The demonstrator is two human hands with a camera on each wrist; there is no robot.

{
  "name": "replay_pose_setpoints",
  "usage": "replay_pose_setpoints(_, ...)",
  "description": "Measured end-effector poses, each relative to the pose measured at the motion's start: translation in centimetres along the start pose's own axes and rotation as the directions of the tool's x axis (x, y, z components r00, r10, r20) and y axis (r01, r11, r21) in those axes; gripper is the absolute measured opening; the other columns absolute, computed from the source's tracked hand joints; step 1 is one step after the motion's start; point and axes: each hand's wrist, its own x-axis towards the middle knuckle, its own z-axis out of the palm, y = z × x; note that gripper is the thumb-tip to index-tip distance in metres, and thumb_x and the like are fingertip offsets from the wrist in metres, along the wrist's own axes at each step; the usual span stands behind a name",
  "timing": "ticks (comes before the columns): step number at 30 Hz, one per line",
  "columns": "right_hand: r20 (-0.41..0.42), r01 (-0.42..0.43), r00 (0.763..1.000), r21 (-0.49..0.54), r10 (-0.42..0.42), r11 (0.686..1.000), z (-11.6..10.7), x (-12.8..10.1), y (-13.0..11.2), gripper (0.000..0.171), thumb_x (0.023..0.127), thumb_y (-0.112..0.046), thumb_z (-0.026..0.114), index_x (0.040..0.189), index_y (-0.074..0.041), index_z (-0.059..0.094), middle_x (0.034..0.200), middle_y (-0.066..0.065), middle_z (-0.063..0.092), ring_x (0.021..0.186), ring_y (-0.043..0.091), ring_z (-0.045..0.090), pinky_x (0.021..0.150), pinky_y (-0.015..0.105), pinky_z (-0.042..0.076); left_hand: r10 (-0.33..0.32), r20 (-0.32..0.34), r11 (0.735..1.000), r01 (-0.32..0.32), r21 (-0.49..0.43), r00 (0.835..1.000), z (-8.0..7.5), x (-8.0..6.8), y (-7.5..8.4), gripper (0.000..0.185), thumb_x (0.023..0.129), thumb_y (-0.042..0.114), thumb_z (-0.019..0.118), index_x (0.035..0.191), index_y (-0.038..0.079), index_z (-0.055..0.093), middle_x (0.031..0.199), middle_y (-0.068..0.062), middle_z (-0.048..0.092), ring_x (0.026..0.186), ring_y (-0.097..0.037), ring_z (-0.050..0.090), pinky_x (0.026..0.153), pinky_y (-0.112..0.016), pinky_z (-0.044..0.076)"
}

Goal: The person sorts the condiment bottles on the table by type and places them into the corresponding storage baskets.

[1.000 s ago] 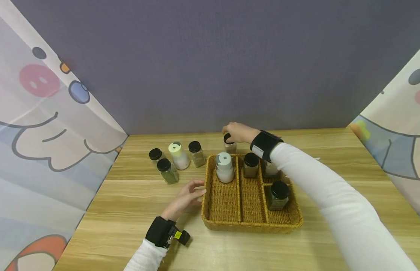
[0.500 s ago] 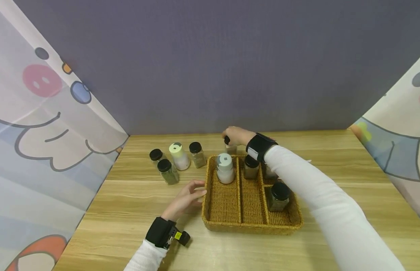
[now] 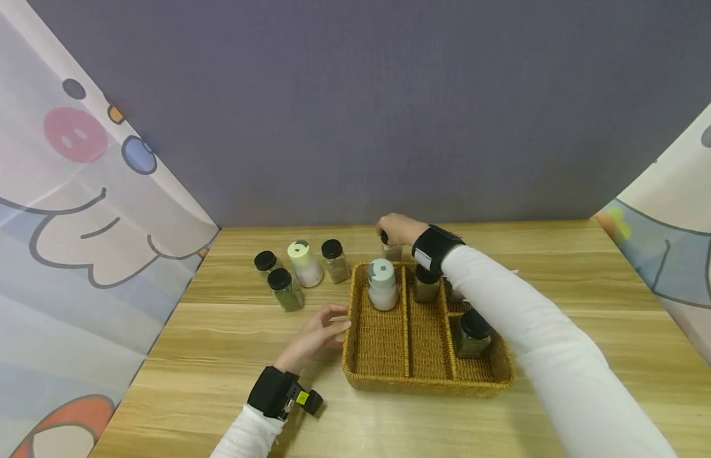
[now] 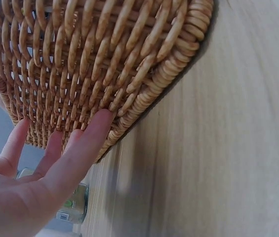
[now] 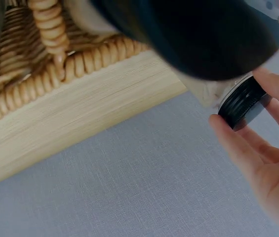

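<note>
A person's right hand (image 3: 396, 228) reaches across a wicker basket (image 3: 378, 378) on a wooden desk (image 3: 218, 356), fingers curled round the black cap of a small spice jar (image 3: 389, 250) at the basket's far rim. The right-wrist view shows fingertips (image 5: 228, 131) pinching that cap (image 5: 242, 102) from both sides, with the jar's pale body above it and the woven rim close by. Whether the jar stands inside the basket or just behind its rim cannot be told from the head view.

The left hand (image 3: 316, 334) lies beside the basket's left wall, fingers nearly straight and relaxed. The left-wrist view shows one fingertip (image 4: 102, 118) touching the weave near the base; the hand grasps nothing.

Inside the basket, a white bottle with a pale grey lid (image 3: 382, 285) stands in the far end of the left compartment. A black-capped jar (image 3: 426, 284) stands in the middle compartment, and another (image 3: 472, 333) in the near right compartment.

On the desk to the left of the basket stand four more containers, close together: a white bottle with a pale green lid (image 3: 303, 263) and three black-capped jars (image 3: 284, 289), (image 3: 335, 260), (image 3: 266, 262). Both wrists carry black straps over white sleeves.
</note>
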Motion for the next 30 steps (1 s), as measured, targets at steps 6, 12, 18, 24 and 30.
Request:
replay_pose_setpoints(6, -0.008, -0.014, 1.000, -0.006, 0.014, 1.000, 0.47, 0.28, 0.33, 0.035, 0.081, 0.001, 0.059, 0.115, -0.001, 0.055, 0.114, 0.017, 0.055, 0.099, 0.029, 0.052, 0.076, 0.035, 0.046, 0.000, 0.010, 1.000, 0.000, -0.006, 1.000, 0.02, -0.03, -0.08, 0.053, 0.083, 0.021, 0.061, 0.122, -0.004, 0.035, 0.132, -0.022, 0.032, 0.108, -0.029, 0.046, 0.082, -0.044, 0.048)
replay_pose_setpoints(12, -0.012, -0.004, 1.000, -0.013, 0.004, 1.000, 0.54, 0.38, 0.48, 0.034, 0.079, 0.001, 0.061, 0.113, -0.001, 0.057, 0.111, 0.017, 0.056, 0.100, 0.029, 0.053, 0.078, 0.036, 0.047, 0.003, 0.013, 1.000, -0.003, -0.006, 1.000, -0.06, -0.07, -0.26, 0.052, 0.083, 0.020, 0.060, 0.122, -0.004, 0.035, 0.131, -0.022, 0.032, 0.108, -0.028, 0.047, 0.081, -0.043, 0.048)
replay_pose_setpoints(18, -0.010, 0.002, 1.000, -0.016, -0.002, 1.000, 0.34, 0.14, 0.51, 0.033, 0.078, 0.001, 0.063, 0.111, 0.000, 0.058, 0.110, 0.017, 0.056, 0.099, 0.029, 0.052, 0.079, 0.036, 0.047, -0.002, 0.009, 1.000, 0.002, 0.005, 1.000, -0.06, -0.13, -0.21, 0.051, 0.084, 0.020, 0.060, 0.123, -0.003, 0.036, 0.132, -0.021, 0.032, 0.108, -0.028, 0.047, 0.080, -0.042, 0.049)
replay_pose_setpoints(24, 0.009, -0.008, 1.000, -0.012, 0.008, 1.000, 0.23, -0.06, 0.55, 0.034, 0.078, 0.000, 0.063, 0.112, -0.001, 0.057, 0.112, 0.016, 0.055, 0.101, 0.029, 0.052, 0.079, 0.035, 0.047, -0.006, 0.012, 1.000, 0.006, 0.006, 1.000, -0.04, -0.23, -0.20, 0.051, 0.084, 0.019, 0.059, 0.123, -0.003, 0.035, 0.132, -0.022, 0.032, 0.109, -0.030, 0.046, 0.081, -0.042, 0.049)
replay_pose_setpoints(30, 0.013, -0.016, 1.000, -0.007, 0.016, 1.000, -0.27, -0.20, 0.66, 0.037, 0.078, -0.004, 0.065, 0.114, -0.001, 0.056, 0.116, 0.017, 0.053, 0.104, 0.030, 0.050, 0.081, 0.036, 0.047, 0.003, 0.016, 1.000, -0.003, -0.010, 1.000, 0.00, -0.22, -0.15, 0.053, 0.083, 0.019, 0.059, 0.123, -0.004, 0.034, 0.131, -0.023, 0.031, 0.108, -0.029, 0.047, 0.081, -0.043, 0.048)
